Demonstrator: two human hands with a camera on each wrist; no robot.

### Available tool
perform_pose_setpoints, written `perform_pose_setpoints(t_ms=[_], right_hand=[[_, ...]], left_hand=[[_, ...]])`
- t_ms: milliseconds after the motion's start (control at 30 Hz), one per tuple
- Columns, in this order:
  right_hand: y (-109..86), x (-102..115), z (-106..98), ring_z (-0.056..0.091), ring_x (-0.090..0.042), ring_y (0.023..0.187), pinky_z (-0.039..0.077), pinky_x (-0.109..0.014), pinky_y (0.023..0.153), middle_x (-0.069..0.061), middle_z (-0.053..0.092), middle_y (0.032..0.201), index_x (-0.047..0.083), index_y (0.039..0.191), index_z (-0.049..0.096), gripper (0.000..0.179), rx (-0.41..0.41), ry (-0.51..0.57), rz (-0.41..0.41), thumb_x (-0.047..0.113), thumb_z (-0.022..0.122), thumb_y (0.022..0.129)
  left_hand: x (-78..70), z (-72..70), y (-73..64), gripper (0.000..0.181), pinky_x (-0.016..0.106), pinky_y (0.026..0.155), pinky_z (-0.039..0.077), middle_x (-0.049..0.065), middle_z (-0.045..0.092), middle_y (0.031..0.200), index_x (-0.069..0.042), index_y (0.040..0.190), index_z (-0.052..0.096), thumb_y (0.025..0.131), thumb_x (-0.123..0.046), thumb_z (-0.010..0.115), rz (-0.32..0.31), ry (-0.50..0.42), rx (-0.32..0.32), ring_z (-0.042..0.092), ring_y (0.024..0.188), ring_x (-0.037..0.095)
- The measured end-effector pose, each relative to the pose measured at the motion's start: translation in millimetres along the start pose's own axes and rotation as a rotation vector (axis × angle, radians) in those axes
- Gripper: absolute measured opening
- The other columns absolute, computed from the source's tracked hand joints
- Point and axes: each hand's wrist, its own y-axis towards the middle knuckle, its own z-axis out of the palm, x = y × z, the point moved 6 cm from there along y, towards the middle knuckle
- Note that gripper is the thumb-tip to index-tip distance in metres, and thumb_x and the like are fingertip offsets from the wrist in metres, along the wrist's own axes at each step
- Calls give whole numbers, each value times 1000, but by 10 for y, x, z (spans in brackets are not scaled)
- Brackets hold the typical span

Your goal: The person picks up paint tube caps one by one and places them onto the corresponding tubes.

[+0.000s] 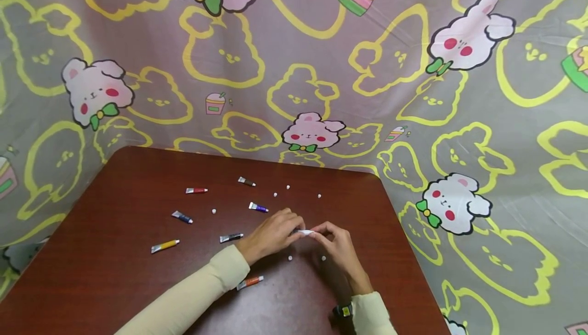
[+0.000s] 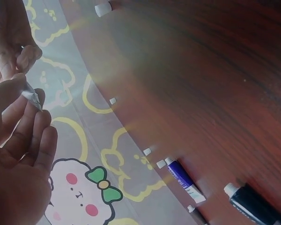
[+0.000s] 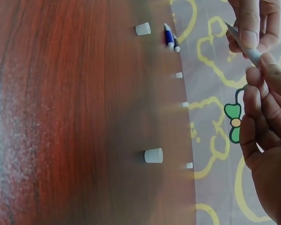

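left hand: the thumb and fingers of the left hand [image 1: 278, 226] pinch the body of a small whitish tube [image 1: 305, 232], near its flat end.
right hand: the right hand [image 1: 339, 243] pinches the other end of this same tube between thumb and finger, so the tip is hidden.
held tube: it is between the two hands, in the air above the brown table [image 1: 367, 284].
other tubes: the purple tube [image 1: 259, 207] and the black tube [image 1: 231, 237] lie near the left hand; farther are the dark brown [image 1: 247, 182], red [image 1: 196, 190], dark blue [image 1: 182, 217] and yellow tubes [image 1: 165, 246]. the orange tube [image 1: 250, 282] lies beside the left sleeve [image 1: 197, 289].
white caps: six small white caps [image 1: 319, 196] are on the table; three beyond the hands, two on the near side, one among the tubes.
cloth: behind the table hangs a grey cloth [image 1: 257, 100] with rabbit faces.
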Motion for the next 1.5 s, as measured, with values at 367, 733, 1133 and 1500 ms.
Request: perform_pose_setpoints(t_ms=[367, 733, 1133, 1500], right_hand=[[-11, -43, -1, 59, -1, 71, 49, -21, 62, -7, 78, 85, 12, 95, 80, 8, 15, 30, 2, 5, 82, 94], [-17, -96, 0, 73, -5, 84, 63, -31, 75, -2, 82, 98, 14, 103, 82, 7, 11, -18, 59, 16, 84, 96], [-74, -136, -5, 74, -5, 87, 64, -30, 76, 0, 82, 100, 16, 104, 82, 9, -4, -57, 32, 16, 85, 95], [-173, -186, 10, 76, -7, 89, 64, -31, 80, 4, 81, 100, 13, 105, 82, 13, 38, -148, 47, 16, 87, 94]], left_hand=[[10, 60, -21, 14, 32, 84, 51, -4, 71, 94, -16, 101, 69, 101, -28, 77, 5, -21, 4, 57, 91, 13], [39, 118, -42, 13, 32, 83, 51, -4, 72, 92, -16, 100, 70, 100, -26, 79, -7, -14, -6, 57, 88, 14], [146, 198, -83, 16, 32, 78, 48, -4, 72, 88, -15, 97, 71, 96, -25, 84, -4, 71, -20, 54, 81, 15], [222, 298, -143, 14, 35, 83, 50, -3, 72, 90, -16, 95, 73, 96, -26, 83, -4, 129, 16, 57, 85, 18]])
